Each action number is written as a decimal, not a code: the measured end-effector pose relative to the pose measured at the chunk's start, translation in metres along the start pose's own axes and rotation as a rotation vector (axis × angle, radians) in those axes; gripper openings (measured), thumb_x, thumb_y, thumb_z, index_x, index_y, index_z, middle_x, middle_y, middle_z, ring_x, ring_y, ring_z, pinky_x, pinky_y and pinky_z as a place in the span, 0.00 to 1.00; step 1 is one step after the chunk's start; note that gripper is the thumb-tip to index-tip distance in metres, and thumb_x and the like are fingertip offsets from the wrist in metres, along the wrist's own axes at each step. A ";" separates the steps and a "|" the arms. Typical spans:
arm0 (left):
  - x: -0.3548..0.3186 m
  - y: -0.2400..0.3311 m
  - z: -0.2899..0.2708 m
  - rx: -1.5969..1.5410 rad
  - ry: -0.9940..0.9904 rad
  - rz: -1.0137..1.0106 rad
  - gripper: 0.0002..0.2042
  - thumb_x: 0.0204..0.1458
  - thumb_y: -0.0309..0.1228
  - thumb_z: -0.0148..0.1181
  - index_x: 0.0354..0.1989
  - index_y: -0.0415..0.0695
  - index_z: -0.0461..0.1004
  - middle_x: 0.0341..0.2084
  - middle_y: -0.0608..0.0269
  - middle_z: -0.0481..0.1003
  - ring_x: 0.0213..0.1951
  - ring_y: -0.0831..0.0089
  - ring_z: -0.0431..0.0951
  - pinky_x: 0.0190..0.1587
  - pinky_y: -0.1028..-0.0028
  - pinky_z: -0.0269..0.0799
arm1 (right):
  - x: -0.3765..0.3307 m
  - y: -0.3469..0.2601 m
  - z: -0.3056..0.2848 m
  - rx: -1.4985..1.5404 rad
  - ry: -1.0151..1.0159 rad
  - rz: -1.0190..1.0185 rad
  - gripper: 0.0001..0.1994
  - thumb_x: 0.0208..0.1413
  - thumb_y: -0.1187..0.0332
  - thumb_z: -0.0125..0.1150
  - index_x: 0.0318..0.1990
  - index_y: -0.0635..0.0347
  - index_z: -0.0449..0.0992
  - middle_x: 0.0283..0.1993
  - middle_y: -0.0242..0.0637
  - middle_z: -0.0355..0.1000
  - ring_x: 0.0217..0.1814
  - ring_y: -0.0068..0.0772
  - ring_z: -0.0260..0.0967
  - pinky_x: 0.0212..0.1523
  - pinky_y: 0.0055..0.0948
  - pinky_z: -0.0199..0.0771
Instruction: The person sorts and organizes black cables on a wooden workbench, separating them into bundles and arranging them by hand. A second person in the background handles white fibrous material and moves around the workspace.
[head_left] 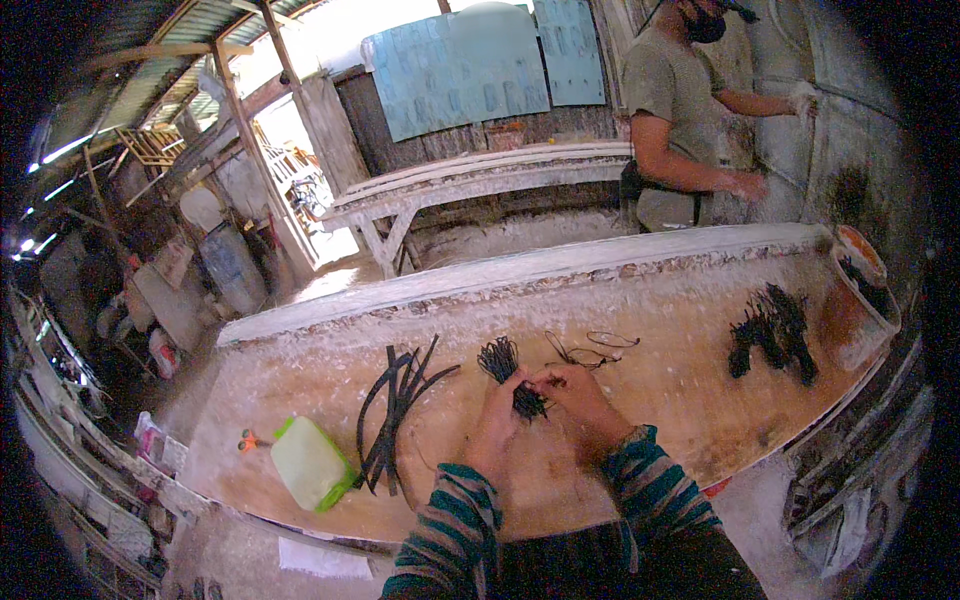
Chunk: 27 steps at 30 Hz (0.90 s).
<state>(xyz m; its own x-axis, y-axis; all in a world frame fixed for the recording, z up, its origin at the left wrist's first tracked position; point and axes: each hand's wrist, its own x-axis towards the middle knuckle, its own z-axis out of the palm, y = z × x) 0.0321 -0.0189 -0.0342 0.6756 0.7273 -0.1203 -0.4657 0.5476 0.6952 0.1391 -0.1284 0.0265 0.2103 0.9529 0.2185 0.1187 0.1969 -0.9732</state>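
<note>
My left hand (497,408) is closed around a bundle of thin black cords (499,357), whose looped tops fan out beyond the fingers. Against it, my right hand (580,402) pinches at the bundle's lower part, where short dark ends show between the hands. What exactly the right fingertips grip is too small to make out. Just beyond the right hand lie a few loose thin black cords (572,350) on the brown tabletop (640,480). Left of my hands, several flat black strips (392,420) lie crossed over one another.
A white container with green ends (313,464) and orange-handled scissors (250,440) lie at the left. Dark cord bundles (772,333) sit at the right, near a tipped clay-coloured pot (860,300). Past the raised white edge (520,277), another person (680,120) stands by a wall.
</note>
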 end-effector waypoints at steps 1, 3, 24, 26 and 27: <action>-0.002 0.002 0.002 0.031 0.003 -0.003 0.09 0.47 0.31 0.58 0.34 0.45 0.66 0.21 0.69 0.67 0.24 0.77 0.69 0.26 0.76 0.68 | 0.004 0.010 -0.004 -0.004 -0.015 0.025 0.07 0.50 0.69 0.56 0.34 0.64 0.75 0.34 0.31 0.71 0.36 0.23 0.67 0.37 0.24 0.67; -0.007 0.007 0.009 0.023 -0.001 0.068 0.10 0.47 0.32 0.57 0.36 0.45 0.66 0.21 0.70 0.66 0.24 0.77 0.68 0.27 0.75 0.68 | 0.005 0.006 -0.009 -0.164 0.023 0.018 0.08 0.49 0.67 0.58 0.34 0.61 0.75 0.36 0.32 0.71 0.38 0.26 0.67 0.39 0.27 0.67; -0.009 0.029 0.007 -0.046 -0.014 0.141 0.06 0.49 0.30 0.55 0.33 0.44 0.66 0.23 0.67 0.67 0.25 0.74 0.69 0.32 0.72 0.70 | 0.013 0.023 -0.042 -1.050 0.378 0.015 0.04 0.40 0.67 0.60 0.25 0.52 0.76 0.29 0.35 0.71 0.30 0.39 0.69 0.32 0.35 0.67; -0.009 0.028 0.005 -0.028 -0.001 0.109 0.06 0.49 0.29 0.55 0.34 0.44 0.66 0.23 0.67 0.67 0.26 0.75 0.69 0.32 0.73 0.70 | 0.013 0.022 -0.044 -0.763 0.419 -0.092 0.05 0.42 0.67 0.61 0.27 0.57 0.76 0.26 0.34 0.72 0.27 0.34 0.69 0.28 0.30 0.67; -0.010 0.026 0.007 -0.004 0.017 0.089 0.07 0.49 0.29 0.55 0.34 0.44 0.66 0.24 0.67 0.68 0.26 0.75 0.69 0.32 0.73 0.70 | 0.013 0.022 -0.043 -0.611 0.382 -0.090 0.06 0.42 0.67 0.62 0.27 0.58 0.75 0.26 0.33 0.71 0.27 0.31 0.68 0.28 0.27 0.67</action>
<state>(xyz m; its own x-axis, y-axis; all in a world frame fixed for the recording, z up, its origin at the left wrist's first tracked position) 0.0170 -0.0148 -0.0101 0.6215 0.7802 -0.0706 -0.5259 0.4823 0.7006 0.1858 -0.1217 0.0111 0.4849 0.7703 0.4141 0.6488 0.0006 -0.7610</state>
